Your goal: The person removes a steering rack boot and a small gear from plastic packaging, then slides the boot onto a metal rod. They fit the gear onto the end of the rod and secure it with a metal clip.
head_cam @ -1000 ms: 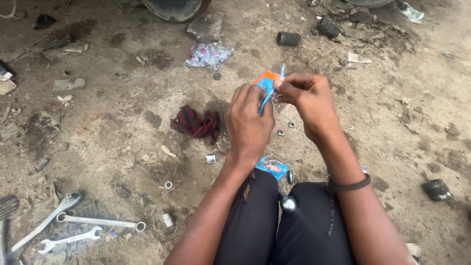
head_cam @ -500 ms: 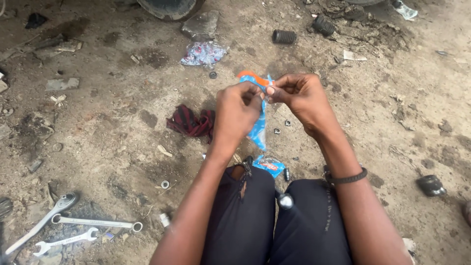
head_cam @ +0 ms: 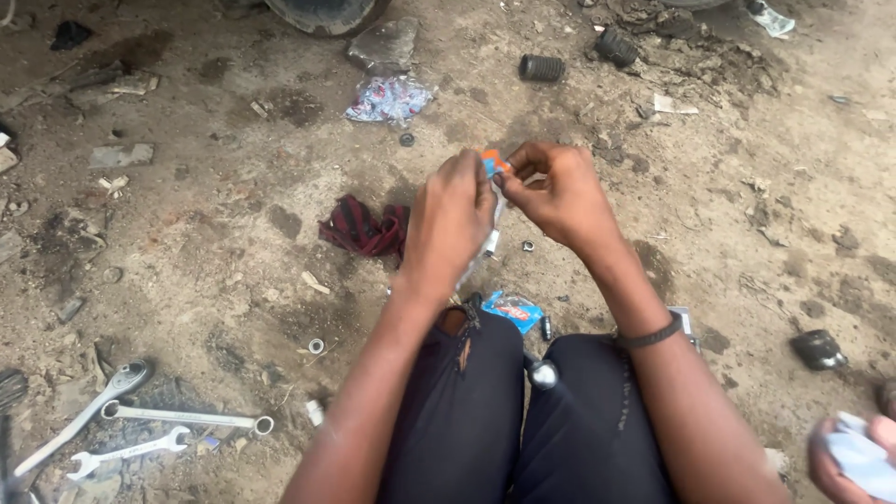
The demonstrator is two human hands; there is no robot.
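Observation:
I hold a small blue and orange plastic packet (head_cam: pixel 493 166) between both hands above dirt ground. My left hand (head_cam: pixel 450 219) pinches it from the left, and its clear lower part hangs behind that hand. My right hand (head_cam: pixel 558 194) grips the packet's top edge from the right. A torn blue wrapper piece (head_cam: pixel 511 309) lies on the ground just in front of my knees. A small metal ball-ended part (head_cam: pixel 542 375) rests between my legs.
A dark red rag (head_cam: pixel 364 227) lies left of my hands. Three wrenches (head_cam: pixel 140 420) lie at the lower left. A crumpled wrapper (head_cam: pixel 390 97), a stone (head_cam: pixel 385 43), rubber parts (head_cam: pixel 542 67) and small washers (head_cam: pixel 316 346) are scattered about. Another person's foot (head_cam: pixel 854 453) shows at the lower right.
Both hands have lowered slightly and closed tighter around the packet. Less of the blue packet shows now, mostly its orange-blue top.

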